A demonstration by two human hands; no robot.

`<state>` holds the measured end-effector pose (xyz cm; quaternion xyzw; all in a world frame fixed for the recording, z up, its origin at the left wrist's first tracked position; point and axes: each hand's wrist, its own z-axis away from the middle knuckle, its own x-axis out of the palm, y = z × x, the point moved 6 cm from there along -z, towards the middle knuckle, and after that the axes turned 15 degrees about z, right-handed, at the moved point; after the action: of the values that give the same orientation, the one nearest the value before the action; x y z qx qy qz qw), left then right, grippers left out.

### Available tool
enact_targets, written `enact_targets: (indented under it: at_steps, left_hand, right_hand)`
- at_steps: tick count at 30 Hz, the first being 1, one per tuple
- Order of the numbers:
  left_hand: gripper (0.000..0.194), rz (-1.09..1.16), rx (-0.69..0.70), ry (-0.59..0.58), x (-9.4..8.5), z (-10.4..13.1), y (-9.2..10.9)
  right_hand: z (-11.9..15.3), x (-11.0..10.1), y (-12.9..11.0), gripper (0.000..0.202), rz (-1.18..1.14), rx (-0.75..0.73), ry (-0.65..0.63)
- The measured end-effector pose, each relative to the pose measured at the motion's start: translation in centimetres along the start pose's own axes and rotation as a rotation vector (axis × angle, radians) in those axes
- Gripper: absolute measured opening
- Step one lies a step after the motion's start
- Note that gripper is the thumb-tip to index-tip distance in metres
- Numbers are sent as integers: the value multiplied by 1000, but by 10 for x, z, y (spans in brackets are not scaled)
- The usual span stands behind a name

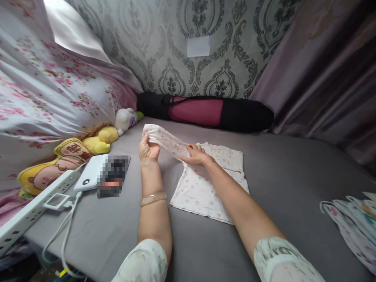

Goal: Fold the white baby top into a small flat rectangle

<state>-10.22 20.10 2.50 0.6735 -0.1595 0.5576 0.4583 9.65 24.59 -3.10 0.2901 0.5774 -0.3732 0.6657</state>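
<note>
Clock positions count from the garment. Nearest, at 8 o'clock, a looping white cable (69,229) hangs past the edge of a grey cloth-covered surface (293,176). A pile of pale, printed fabric clothes (354,231) lies between 3 and 4 o'clock, while a long white plastic power strip (38,207) runs at 9 o'clock. The small white cloth top with pastel prints (202,196) lies mostly flat on the surface, one sleeve (167,140) raised toward 10 o'clock. The left hand (149,149) has its grip pinching that sleeve's far end; the right hand (196,154) touches the sleeve's base at 11 o'clock, though I cannot tell whether its grip pinches or only presses. At 9 o'clock sits a flat white rectangular device (91,172), with soft yellow plush toys (102,140) beyond at 10. Farther, at 12 o'clock, lies a long black-and-wine-red bag (196,112) before grey patterned wallpaper (161,43)
</note>
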Motion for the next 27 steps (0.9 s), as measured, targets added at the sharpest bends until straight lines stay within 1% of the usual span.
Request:
enact_targets:
  at_steps: [5,8,10,13,15,16,18,19,21,22,24,25,27]
  left_hand:
    - [26,106,-86,-74,33,15,-20]
    - [28,105,-121,-115,48,25,-35]
    - [25,78,-135,-139,53,30,-44]
    - [18,37,-154,-149,54,35,-57]
    - [14,12,-159,-146,54,38,-64]
    - [12,-1,-159,-147,54,39,-68]
    - [7,-29,-151,-147,55,41,-75]
    - [6,-40,-146,-141,54,42,-79]
    - [9,-55,-136,-133,55,45,-88]
    - [12,-62,-132,-136,55,47,-94]
    - [15,-101,-126,-161,55,55,-107]
    - [16,-141,-126,-186,55,60,-114]
    - [17,-270,-122,-249,55,74,-128]
  right_hand:
    - [-2,0,-4,89,21,44,-20]
    - [0,-4,-8,95,9,55,-39]
    - [1,-7,-10,95,8,66,-52]
    - [1,-11,-9,93,0,75,-48]
    - [0,-12,-6,87,-47,50,-17]
    - [0,-12,-3,81,-102,28,17]
    - [5,-15,8,62,-285,16,121]
    - [10,-16,17,52,-409,48,181]
    - [25,-16,40,38,-723,188,267]
    - [35,-13,51,31,-908,271,280]
    - [57,-5,66,21,-1297,399,257]
    - [67,-1,71,19,-1470,439,233]
    - [85,6,78,28,-1714,501,177]
